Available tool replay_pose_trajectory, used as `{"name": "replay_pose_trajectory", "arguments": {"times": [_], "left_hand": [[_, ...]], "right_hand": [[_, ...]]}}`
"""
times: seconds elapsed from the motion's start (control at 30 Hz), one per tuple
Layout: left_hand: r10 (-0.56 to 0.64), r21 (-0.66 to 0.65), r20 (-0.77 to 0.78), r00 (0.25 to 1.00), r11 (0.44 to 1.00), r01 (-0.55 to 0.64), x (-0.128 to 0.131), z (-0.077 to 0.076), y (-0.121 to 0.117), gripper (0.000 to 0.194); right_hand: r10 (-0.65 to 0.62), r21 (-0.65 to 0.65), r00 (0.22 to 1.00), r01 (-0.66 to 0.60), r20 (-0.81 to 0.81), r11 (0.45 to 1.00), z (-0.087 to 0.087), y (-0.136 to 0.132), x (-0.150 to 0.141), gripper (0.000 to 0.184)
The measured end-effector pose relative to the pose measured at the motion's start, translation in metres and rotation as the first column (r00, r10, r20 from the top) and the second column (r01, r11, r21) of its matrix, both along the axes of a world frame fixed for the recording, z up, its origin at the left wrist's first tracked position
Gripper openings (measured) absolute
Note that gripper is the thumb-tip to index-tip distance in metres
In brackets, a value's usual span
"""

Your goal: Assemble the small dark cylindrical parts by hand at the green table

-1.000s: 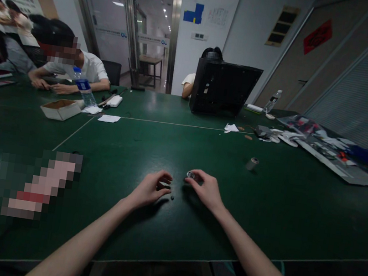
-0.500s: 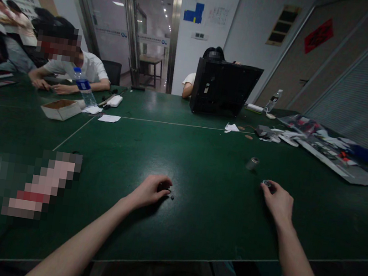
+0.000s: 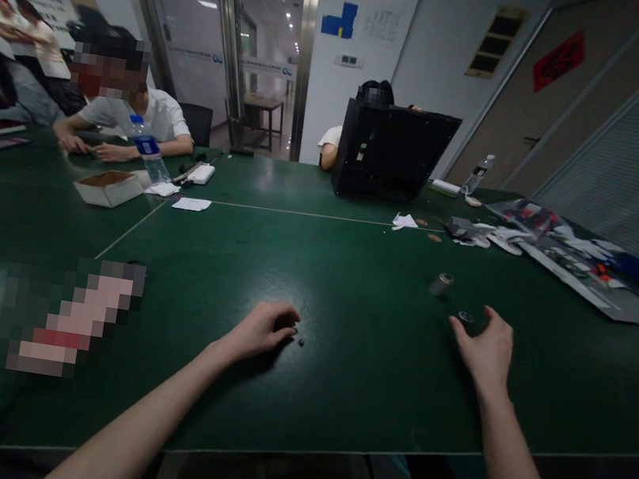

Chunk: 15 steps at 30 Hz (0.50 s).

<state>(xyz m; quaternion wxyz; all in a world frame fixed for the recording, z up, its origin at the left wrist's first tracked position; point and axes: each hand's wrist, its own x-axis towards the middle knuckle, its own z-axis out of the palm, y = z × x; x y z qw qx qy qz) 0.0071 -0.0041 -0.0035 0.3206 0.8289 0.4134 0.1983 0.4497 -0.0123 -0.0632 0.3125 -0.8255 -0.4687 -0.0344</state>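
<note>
Right hand (image 3: 486,348) spread wide, holding nothing, fingertips just near of small round part (image 3: 465,317), w/ metal cylinder (image 3: 441,283) farther. Left hand (image 3: 261,329) curled loosely on green table (image 3: 350,276); can't tell if gripping anything, tiny dark bit (image 3: 300,341) just right.

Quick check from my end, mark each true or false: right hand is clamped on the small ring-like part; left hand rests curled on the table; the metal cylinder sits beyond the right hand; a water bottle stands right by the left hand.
1. The right hand is clamped on the small ring-like part. False: the fingers are spread and the part lies on the green table at the fingertips.
2. The left hand rests curled on the table. True.
3. The metal cylinder sits beyond the right hand. True.
4. A water bottle stands by the left hand. False: it stands far off, near another person.
</note>
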Motion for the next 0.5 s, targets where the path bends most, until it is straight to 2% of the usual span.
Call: {"name": "replay_pose_trajectory", "arguments": {"times": [0.07, 0.17, 0.2, 0.3, 0.33, 0.4, 0.43, 0.5], "left_hand": [[0.005, 0.01, -0.004, 1.0, 1.0, -0.005, 0.0, 0.0, 0.0, 0.02], [0.023, 0.01, -0.005, 1.0, 1.0, -0.023, 0.002, -0.004, 0.001, 0.02], [0.038, -0.001, 0.003, 0.999, 0.999, -0.038, 0.003, -0.005, 0.002, 0.021], [0.131, -0.052, 0.06, 0.99, 0.99, -0.128, -0.003, 0.003, 0.006, 0.022], [0.18, -0.059, 0.093, 0.979, 0.983, -0.175, -0.008, 0.011, 0.008, 0.023], [0.3, -0.03, 0.19, 0.935, 0.953, -0.3, -0.026, 0.04, 0.009, 0.026], [0.35, -0.006, 0.272, 0.896, 0.932, -0.362, -0.038, 0.059, 0.008, 0.029], [0.427, 0.074, 0.445, 0.787, 0.858, -0.508, -0.063, 0.099, 0.003, 0.035]], "right_hand": [[0.054, 0.035, 0.998, -0.056, 0.041, 0.998, 0.011, -0.002, -0.024, 0.075], [0.303, 0.006, 0.952, -0.303, 0.036, 0.953, 0.028, -0.008, -0.076, 0.055], [0.407, -0.003, 0.913, -0.407, 0.016, 0.913, 0.033, -0.011, -0.096, 0.045], [0.693, -0.075, 0.713, -0.701, -0.107, 0.709, 0.044, -0.022, -0.154, 0.03], [0.751, -0.092, 0.646, -0.763, -0.135, 0.64, 0.045, -0.024, -0.171, 0.027], [0.823, -0.111, 0.544, -0.839, -0.162, 0.532, 0.046, -0.028, -0.198, 0.026], [0.842, -0.12, 0.512, -0.859, -0.169, 0.498, 0.046, -0.028, -0.207, 0.028], [0.856, -0.116, 0.488, -0.872, -0.17, 0.475, 0.05, -0.027, -0.213, 0.031]]}}
